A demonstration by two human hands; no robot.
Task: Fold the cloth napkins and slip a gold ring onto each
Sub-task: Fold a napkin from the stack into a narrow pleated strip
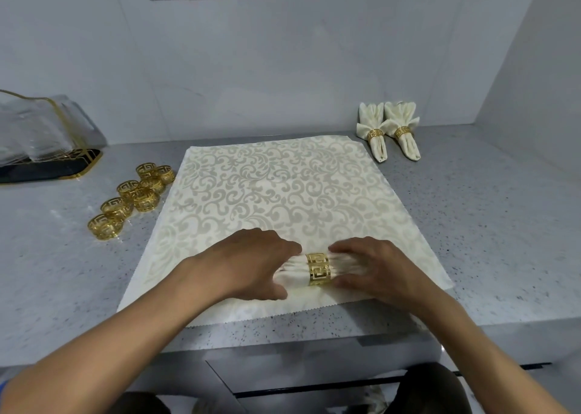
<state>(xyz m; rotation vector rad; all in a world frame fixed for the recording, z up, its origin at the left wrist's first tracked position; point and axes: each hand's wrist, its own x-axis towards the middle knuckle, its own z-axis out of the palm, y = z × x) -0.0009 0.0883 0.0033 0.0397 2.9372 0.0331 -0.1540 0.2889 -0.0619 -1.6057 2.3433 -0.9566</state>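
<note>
Head view, looking down on a speckled grey counter [471, 240]: one flat damask napkin [283, 187] is spread at the middle, and on its near edge lies one pleated napkin [292, 272] wearing a gold ring [319, 269]. Both forearms reach in. Left hand [251, 262] curls over the bundle's left end, right hand [377, 269] over its right end, fingers loosely spread and bent around the folds. Two finished ringed napkins [390, 130] sit far right. About eight loose rings [132, 196] cluster on the left, near a black gold-rimmed tray [47, 169].
</note>
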